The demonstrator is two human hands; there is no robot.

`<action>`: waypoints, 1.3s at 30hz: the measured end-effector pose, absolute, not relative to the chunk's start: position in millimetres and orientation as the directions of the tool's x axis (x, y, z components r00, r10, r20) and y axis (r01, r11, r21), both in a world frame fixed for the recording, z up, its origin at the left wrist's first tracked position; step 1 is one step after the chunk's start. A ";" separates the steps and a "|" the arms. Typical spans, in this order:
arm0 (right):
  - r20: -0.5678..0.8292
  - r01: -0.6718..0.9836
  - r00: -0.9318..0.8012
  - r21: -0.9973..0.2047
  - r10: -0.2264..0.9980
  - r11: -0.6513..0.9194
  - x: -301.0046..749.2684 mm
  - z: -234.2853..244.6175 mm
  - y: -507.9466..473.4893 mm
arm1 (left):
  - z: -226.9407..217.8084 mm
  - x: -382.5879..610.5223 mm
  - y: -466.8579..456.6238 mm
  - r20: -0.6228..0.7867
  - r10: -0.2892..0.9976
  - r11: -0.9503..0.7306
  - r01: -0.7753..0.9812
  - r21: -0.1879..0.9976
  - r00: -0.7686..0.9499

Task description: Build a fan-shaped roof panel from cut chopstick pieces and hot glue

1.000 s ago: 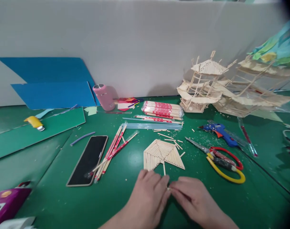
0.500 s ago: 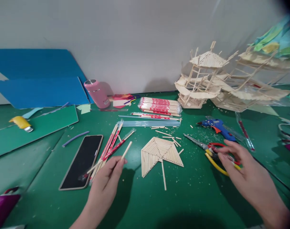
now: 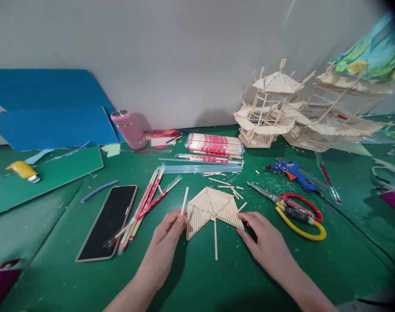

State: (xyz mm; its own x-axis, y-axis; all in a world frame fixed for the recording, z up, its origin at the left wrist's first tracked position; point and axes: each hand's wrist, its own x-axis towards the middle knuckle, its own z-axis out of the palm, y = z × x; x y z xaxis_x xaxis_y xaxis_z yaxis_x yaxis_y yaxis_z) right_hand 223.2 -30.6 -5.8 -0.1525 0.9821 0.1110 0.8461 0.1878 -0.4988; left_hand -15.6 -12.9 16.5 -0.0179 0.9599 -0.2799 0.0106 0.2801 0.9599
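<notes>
My left hand point(image 3: 167, 232) is closed in a pinch around a short wooden stick point(image 3: 184, 200), which points upward beside the left edge of a fan-shaped panel of wooden sticks point(image 3: 213, 203). The panel lies on the green table, its rows of sticks meeting near the middle, with one loose-looking stick point(image 3: 216, 240) running down from that point. At the panel's right corner, the thumb and fingers of my right hand point(image 3: 260, 236) close on its edge. Cut stick pieces point(image 3: 225, 184) are scattered just behind the panel.
Scissors point(image 3: 291, 212) and a blue glue gun point(image 3: 293, 171) with a cord lie right. Left are a phone point(image 3: 108, 223) and wrapped chopsticks point(image 3: 148, 190). Behind stand a chopstick bundle point(image 3: 215, 145), a pink bottle point(image 3: 129, 130) and stick-built pavilion models point(image 3: 265, 119).
My right hand has moved left from over the scissors to the panel's right corner. My left hand has brought its stick rightward, more upright, to the panel's left edge.
</notes>
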 end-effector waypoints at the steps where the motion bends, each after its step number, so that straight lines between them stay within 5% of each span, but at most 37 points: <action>1: 0.110 0.844 -0.156 -0.501 0.982 0.190 222.1 -6.5 -32.1 | 16.8 -16.0 -13.5 -0.281 0.960 0.281 0.009 0.960 -0.016; 10: 0.078 0.823 -0.192 -0.530 0.978 0.204 218.1 7.5 -48.3 | 22.0 -27.6 -10.6 -0.216 0.974 0.225 0.169 0.960 -0.069; 14: 0.150 0.795 -0.036 -0.595 0.988 0.119 233.2 11.1 -46.4 | 31.0 -31.9 -9.4 0.018 0.996 0.017 0.408 0.913 -0.082; 19: 0.413 0.788 0.092 -0.586 0.906 0.187 233.8 19.7 -45.8 | 47.0 -10.7 -14.3 0.009 0.992 -0.085 0.592 0.801 0.130; 23: 0.583 0.803 -0.118 -0.420 0.804 0.423 218.2 34.9 -47.9 | 47.1 25.8 -21.5 -0.008 0.847 -0.394 0.640 0.660 0.531; 27: 0.321 0.754 -0.408 -0.410 0.855 0.514 211.5 42.2 -49.7 | 35.6 49.1 -30.2 0.183 0.692 -0.709 0.608 0.359 0.698; 31: 0.136 0.722 -0.433 -0.540 0.891 0.433 225.7 35.4 -48.6 | 29.8 43.5 -35.5 0.195 0.706 -0.703 0.637 0.316 0.681; 34: 0.124 0.762 -0.351 -0.539 0.928 0.360 249.4 23.8 -44.4 | 29.7 27.6 -35.4 0.146 0.739 -0.662 0.671 0.334 0.657; 39: 0.207 0.876 -0.085 -0.450 0.975 0.172 284.1 -3.6 -41.5 | 20.8 5.7 -26.0 0.256 0.783 -0.620 0.745 0.247 0.567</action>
State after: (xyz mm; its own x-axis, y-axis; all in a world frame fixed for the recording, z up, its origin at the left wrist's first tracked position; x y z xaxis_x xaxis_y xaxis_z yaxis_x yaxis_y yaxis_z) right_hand 284.1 -41.5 -3.6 -0.0846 0.9746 0.2075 0.8764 0.1718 -0.4498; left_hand 5.7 -26.0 20.8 0.5668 0.7831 0.2557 0.7450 -0.6198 0.2466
